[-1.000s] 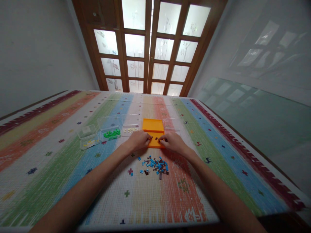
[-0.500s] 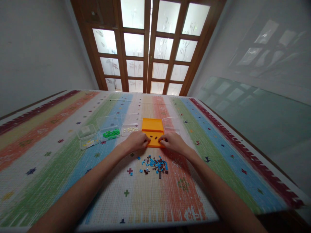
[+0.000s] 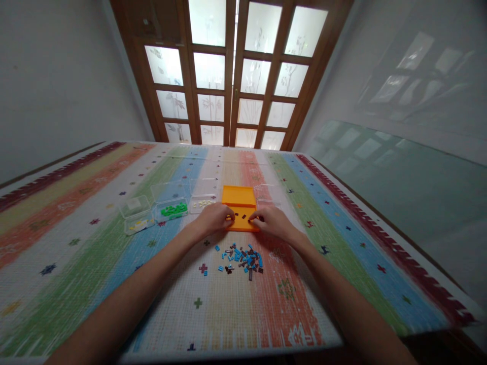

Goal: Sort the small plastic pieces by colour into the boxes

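Two dark pieces [image 3: 244, 216], loose in the near half of the open orange box [image 3: 239, 226]. Left hand [image 3: 216, 218], right hand [image 3: 271, 221]: fingers curled at either side; whether either grips anything, cannot tell. Risk: careless brushing could knock the small pieces askew.

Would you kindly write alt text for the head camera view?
A person's left hand and right hand are at an open orange box with dark pieces inside, on a striped tablecloth. Nearer lie blue and brown pieces; leftward, a clear case holds green pieces.
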The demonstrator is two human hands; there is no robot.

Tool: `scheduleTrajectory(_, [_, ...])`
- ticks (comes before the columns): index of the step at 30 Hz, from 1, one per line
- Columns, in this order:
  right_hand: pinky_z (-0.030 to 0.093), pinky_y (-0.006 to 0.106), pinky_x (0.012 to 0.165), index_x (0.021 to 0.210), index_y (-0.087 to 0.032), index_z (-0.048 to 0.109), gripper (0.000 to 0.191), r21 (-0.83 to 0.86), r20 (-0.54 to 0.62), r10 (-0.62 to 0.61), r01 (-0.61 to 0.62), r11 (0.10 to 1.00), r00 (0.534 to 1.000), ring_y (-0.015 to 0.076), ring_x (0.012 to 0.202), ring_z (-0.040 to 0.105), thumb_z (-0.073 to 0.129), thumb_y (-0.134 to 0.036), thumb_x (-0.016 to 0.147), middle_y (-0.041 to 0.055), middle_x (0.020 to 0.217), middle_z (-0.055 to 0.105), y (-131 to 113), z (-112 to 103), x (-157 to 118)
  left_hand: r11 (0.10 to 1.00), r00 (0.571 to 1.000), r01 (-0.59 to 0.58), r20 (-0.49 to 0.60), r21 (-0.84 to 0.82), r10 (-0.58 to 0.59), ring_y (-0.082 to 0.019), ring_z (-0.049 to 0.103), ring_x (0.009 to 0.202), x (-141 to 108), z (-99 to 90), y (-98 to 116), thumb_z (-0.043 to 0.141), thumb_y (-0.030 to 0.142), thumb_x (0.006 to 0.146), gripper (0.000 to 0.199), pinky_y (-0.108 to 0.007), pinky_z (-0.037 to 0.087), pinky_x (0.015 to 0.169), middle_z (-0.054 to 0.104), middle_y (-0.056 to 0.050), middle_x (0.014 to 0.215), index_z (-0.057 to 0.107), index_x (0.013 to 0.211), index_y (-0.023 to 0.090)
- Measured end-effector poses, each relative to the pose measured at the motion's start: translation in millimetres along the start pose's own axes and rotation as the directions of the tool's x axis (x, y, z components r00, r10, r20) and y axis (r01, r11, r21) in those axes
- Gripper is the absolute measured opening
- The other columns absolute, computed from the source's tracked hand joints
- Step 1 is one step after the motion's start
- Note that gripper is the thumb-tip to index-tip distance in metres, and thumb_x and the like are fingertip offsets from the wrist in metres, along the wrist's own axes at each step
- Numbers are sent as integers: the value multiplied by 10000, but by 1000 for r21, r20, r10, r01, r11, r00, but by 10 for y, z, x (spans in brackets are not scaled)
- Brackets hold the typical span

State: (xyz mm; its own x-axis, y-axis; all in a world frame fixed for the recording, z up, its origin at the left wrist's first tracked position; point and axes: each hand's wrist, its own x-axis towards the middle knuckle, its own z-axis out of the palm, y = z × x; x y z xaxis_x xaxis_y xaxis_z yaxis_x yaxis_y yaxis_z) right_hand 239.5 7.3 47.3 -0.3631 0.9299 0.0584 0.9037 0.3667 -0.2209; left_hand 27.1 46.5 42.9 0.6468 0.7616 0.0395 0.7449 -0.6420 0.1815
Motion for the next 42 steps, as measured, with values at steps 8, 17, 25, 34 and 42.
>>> scheduleTrajectory(8, [397,253,627,973,-197,807,322,2,-29,45,-45,999,999,159,690,647,526,-139,828,63,814,773,11,-78,-31,1000,1000,1,-5,-21,-1,-193,675,745,158,-15,112,593,181,802,235,-271,498,698,763,-80,831,789,932,194])
scheduleTrajectory(17, [352,241,600,924,-204,810,309,16,-37,30,-29,999,999,141,672,615,530,-132,815,56,801,762,53,-79,-55,999,1000,17,-7,-49,-17,-177,665,700,207,-14,112,598,170,792,237,-264,502,688,770,-80,814,802,909,189])
scheduleTrajectory(25, [347,237,600,951,-184,810,325,49,-70,33,-30,998,997,132,632,586,535,-102,799,60,761,747,16,-100,-81,998,1000,12,5,-62,-12,-164,655,693,108,-55,50,585,146,803,269,-253,481,690,774,-73,844,801,957,191])
scheduleTrajectory(34, [313,220,558,926,-206,811,246,211,152,-245,211,955,957,98,557,536,623,-126,788,14,684,718,-208,-79,-203,937,982,-182,-1,-300,190,-74,429,459,-245,-65,5,599,175,781,212,-200,318,516,582,34,519,785,882,170])
scheduleTrajectory(42, [373,222,599,938,-210,802,254,196,194,-330,293,936,924,126,637,629,613,-117,795,33,764,761,-256,102,-178,881,970,-133,123,-454,210,-67,390,469,-452,-9,50,583,170,773,178,-205,308,513,561,32,516,759,772,139])
